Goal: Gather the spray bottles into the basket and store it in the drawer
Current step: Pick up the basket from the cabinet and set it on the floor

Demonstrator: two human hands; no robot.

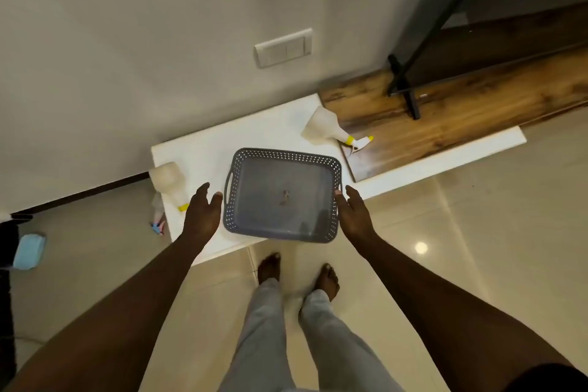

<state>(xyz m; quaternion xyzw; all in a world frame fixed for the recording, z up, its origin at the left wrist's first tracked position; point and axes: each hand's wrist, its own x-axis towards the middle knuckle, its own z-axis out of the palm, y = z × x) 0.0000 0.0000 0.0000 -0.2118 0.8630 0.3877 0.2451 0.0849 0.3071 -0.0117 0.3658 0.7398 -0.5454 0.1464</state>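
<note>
Basket (276, 234) of grey perforated plastic with two handles, seen from above on a long white worktop (203, 149) that stands against a pale wall (127, 41). A wooden board (461, 111) covers the right part of the worktop, and a black metal frame (410, 89) stands on it. The basket sits near the front edge, and its near right corner reaches past that edge. The person's left hand (203, 213) is spread, palm down, just left of the basket's handle; whether it touches cannot be told. The right hand (353, 213) lies with straight fingers along the basket's right wall, thumb tip at the rim. The right spray bottle (319, 126), white with a yellow collar, lies on its side behind the basket with its trigger head on the wood. The left spray bottle (167, 180), also lying down, is at the worktop's left edge, its yellow collar just beside the left hand. A white switch plate (283, 48) is on the wall. A small dark scrap (284, 197) lies on the basket's floor
</note>
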